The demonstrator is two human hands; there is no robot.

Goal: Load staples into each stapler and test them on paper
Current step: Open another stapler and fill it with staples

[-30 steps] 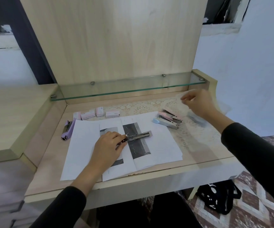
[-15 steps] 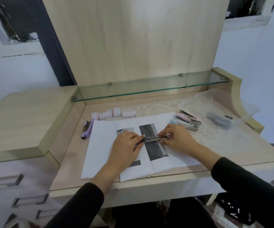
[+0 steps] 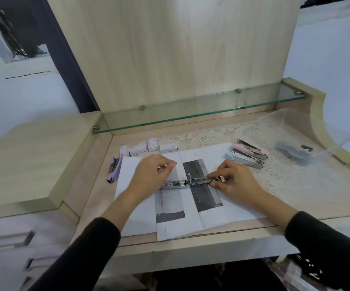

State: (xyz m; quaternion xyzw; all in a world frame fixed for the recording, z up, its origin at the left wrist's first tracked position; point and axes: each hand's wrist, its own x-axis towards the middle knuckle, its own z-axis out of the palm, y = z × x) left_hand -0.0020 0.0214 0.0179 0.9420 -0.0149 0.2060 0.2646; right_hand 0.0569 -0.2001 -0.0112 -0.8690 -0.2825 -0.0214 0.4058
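Note:
An all-metal stapler [image 3: 190, 182] lies swung open flat across the white printed sheets [image 3: 140, 208] on the desk. My right hand [image 3: 236, 181] pinches its right end between thumb and fingers. My left hand [image 3: 148, 175] hovers over the stapler's left end with fingers curled and thumb against forefinger; nothing shows between them. A purple stapler [image 3: 113, 169] lies left of the paper. Blue [image 3: 242, 159] and pink staplers [image 3: 252, 151] lie stacked to the right. Several small pink staple boxes [image 3: 138, 148] sit in a row behind the paper.
A clear plastic tub [image 3: 289, 120] holding dark items stands at the back right on a lace mat [image 3: 211, 137]. A glass shelf [image 3: 190, 114] runs low along the back panel. A raised wooden ledge [image 3: 33, 156] and drawers lie to the left.
My right hand came back from the plastic tub and took the stapler's right end. The stapler swung open flat. My left hand let go of its left end and rose slightly.

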